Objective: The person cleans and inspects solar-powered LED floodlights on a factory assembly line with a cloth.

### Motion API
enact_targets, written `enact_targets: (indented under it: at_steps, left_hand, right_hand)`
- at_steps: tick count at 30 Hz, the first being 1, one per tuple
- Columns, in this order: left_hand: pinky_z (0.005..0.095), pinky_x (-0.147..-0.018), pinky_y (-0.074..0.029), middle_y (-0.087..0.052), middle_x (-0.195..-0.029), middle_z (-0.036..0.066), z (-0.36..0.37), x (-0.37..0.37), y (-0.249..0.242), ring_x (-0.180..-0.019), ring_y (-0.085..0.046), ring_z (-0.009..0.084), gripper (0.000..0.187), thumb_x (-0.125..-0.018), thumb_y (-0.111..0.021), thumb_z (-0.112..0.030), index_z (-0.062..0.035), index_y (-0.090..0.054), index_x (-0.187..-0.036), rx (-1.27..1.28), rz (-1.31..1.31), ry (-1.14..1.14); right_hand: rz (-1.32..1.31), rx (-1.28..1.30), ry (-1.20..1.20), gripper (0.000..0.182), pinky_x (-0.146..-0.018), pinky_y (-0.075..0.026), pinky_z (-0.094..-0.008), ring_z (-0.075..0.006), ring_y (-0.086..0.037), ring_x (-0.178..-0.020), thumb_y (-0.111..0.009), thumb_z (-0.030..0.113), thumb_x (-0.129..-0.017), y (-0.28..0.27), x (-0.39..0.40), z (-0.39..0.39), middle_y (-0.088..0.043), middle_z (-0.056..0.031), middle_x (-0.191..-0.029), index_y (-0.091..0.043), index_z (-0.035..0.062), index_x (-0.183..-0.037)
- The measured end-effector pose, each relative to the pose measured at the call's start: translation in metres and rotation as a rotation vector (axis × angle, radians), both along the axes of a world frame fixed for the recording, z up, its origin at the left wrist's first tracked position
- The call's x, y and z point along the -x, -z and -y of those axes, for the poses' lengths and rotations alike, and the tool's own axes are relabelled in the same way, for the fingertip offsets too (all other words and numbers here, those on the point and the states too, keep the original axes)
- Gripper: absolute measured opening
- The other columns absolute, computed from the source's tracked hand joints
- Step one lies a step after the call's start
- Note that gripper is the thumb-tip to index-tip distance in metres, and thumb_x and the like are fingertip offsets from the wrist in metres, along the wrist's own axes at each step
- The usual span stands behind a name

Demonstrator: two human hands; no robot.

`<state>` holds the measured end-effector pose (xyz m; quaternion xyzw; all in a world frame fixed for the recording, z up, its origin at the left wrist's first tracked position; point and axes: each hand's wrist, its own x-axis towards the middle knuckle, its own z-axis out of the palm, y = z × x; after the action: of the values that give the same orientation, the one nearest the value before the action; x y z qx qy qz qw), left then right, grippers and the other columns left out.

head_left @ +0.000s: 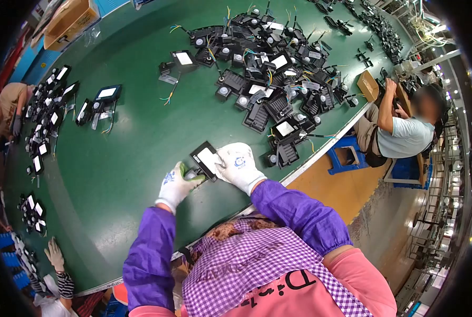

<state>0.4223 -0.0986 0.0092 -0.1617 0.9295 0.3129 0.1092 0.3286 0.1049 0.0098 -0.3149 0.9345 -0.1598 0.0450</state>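
Between my two gloved hands is a small black floodlight (206, 158) with a pale front panel, tilted above the green table. My right hand (239, 165), in a white glove with a blue print, grips the lamp along its right side, thumb on the panel. At the lower left, my left hand (178, 184) closes its thumb and fingers on the lamp's sensor end, which is partly hidden. A large heap of similar floodlights (278, 105) with round white sensors and coloured wires lies ahead, its nearest pieces right of my right hand.
More floodlights (45, 121) line the table's left side, and a pair (106, 94) lies nearer. A seated co-worker (405, 134) is at the right edge beside a cardboard box (368, 86). Another person's gloved hand (54, 254) rests at lower left. A blue stool (347, 155) stands right.
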Motion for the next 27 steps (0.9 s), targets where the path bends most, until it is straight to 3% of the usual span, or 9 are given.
enact_targets:
  at_steps: [3, 4, 7, 11, 13, 17, 18, 23, 27]
  left_hand:
    - [0.0321, -0.069, -0.055, -0.067, -0.102, 0.011, 0.022, 0.023, 0.001, -0.087, -0.065, 0.0180, 0.060, -0.078, -0.081, -0.022, 0.0035, -0.054, -0.124, -0.752, 0.297, 0.150]
    - [0.0292, -0.064, -0.055, -0.066, -0.096, 0.007, 0.020, 0.030, -0.004, -0.081, -0.064, 0.0143, 0.050, -0.079, -0.078, -0.012, 0.0014, -0.056, -0.122, -0.814, 0.443, 0.143]
    - [0.0295, -0.059, -0.054, -0.066, -0.092, 0.006, -0.011, 0.016, 0.019, -0.074, -0.064, 0.0151, 0.044, -0.080, -0.077, -0.012, 0.0004, -0.058, -0.117, -0.926, 0.490, 0.012]
    - [0.0284, -0.052, -0.052, -0.067, -0.087, 0.007, -0.051, -0.020, 0.043, -0.066, -0.064, 0.0146, 0.034, -0.082, -0.074, -0.009, -0.0008, -0.059, -0.112, -0.972, 0.174, -0.305]
    - [0.0274, -0.047, -0.049, -0.065, -0.083, 0.005, -0.056, -0.021, 0.043, -0.064, -0.064, 0.0143, 0.035, -0.084, -0.071, -0.007, -0.0044, -0.055, -0.115, -1.057, 0.198, -0.373]
    - [0.0266, -0.046, -0.049, -0.064, -0.084, 0.005, -0.061, -0.023, 0.045, -0.065, -0.064, 0.0141, 0.036, -0.086, -0.069, -0.007, -0.0039, -0.052, -0.118, -1.095, 0.266, -0.419]
    - [0.0265, -0.046, -0.049, -0.064, -0.084, 0.005, -0.059, -0.022, 0.043, -0.064, -0.064, 0.0140, 0.037, -0.086, -0.069, -0.007, -0.0036, -0.051, -0.118, -1.111, 0.270, -0.451]
    - [0.0271, -0.046, -0.049, -0.064, -0.085, 0.006, -0.061, -0.019, 0.037, -0.064, -0.063, 0.0148, 0.038, -0.086, -0.069, -0.006, -0.0039, -0.048, -0.119, -1.073, 0.186, -0.461]
    - [0.0279, -0.048, -0.051, -0.064, -0.089, 0.007, -0.057, -0.024, 0.053, -0.064, -0.062, 0.0139, 0.043, -0.084, -0.070, -0.002, -0.0042, -0.048, -0.120, -1.091, 0.157, -0.447]
  right_hand:
    - [0.003, -0.001, -0.016, 0.028, -0.071, -0.051, -0.0438, -0.0325, -0.066, -0.075, -0.062, 0.037, -0.080, 0.016, 0.011, 0.001, -0.066, -0.0114, -0.075, -0.066, 0.0102, -0.090]
    - [-0.004, -0.002, -0.018, 0.028, -0.070, -0.051, -0.0440, -0.0326, -0.066, -0.073, -0.061, 0.037, -0.081, 0.019, 0.016, 0.000, -0.066, -0.0114, -0.073, -0.065, 0.0099, -0.089]
    - [0.099, -0.153, 0.066, 0.029, -0.072, -0.051, -0.0426, -0.0320, -0.066, -0.078, -0.060, 0.037, -0.082, 0.013, 0.038, 0.003, -0.067, -0.0125, -0.079, -0.065, 0.0092, -0.090]
    - [-0.237, -0.014, 0.037, 0.029, -0.086, -0.042, -0.0579, -0.0373, -0.062, -0.097, -0.058, 0.036, -0.085, -0.004, -0.013, -0.005, -0.067, -0.0148, -0.095, -0.061, 0.0091, -0.095]
    - [-0.109, -0.049, 0.004, 0.029, -0.087, -0.037, -0.0648, -0.0398, -0.060, -0.098, -0.057, 0.035, -0.086, -0.010, -0.053, -0.003, -0.067, -0.0149, -0.093, -0.060, 0.0082, -0.098]
    - [-0.056, -0.045, 0.350, 0.028, -0.071, -0.049, -0.0469, -0.0325, -0.065, -0.081, -0.055, 0.034, -0.086, 0.005, 0.004, 0.007, -0.065, -0.0145, -0.082, -0.065, 0.0085, -0.092]
    - [0.077, -0.102, 0.291, 0.028, -0.063, -0.050, -0.0413, -0.0299, -0.065, -0.074, -0.055, 0.034, -0.086, 0.005, 0.015, 0.008, -0.064, -0.0143, -0.076, -0.067, 0.0093, -0.080]
    - [-0.302, 0.013, 0.096, 0.026, -0.069, -0.047, -0.0501, -0.0393, -0.059, -0.087, -0.059, 0.031, -0.079, -0.013, -0.021, 0.002, -0.060, -0.0215, -0.091, -0.063, 0.0046, -0.080]
    - [0.252, -0.214, 0.284, 0.026, -0.073, -0.046, -0.0502, -0.0359, -0.062, -0.090, -0.062, 0.031, -0.081, -0.003, 0.007, 0.012, -0.064, -0.0164, -0.090, -0.062, 0.0055, -0.087]
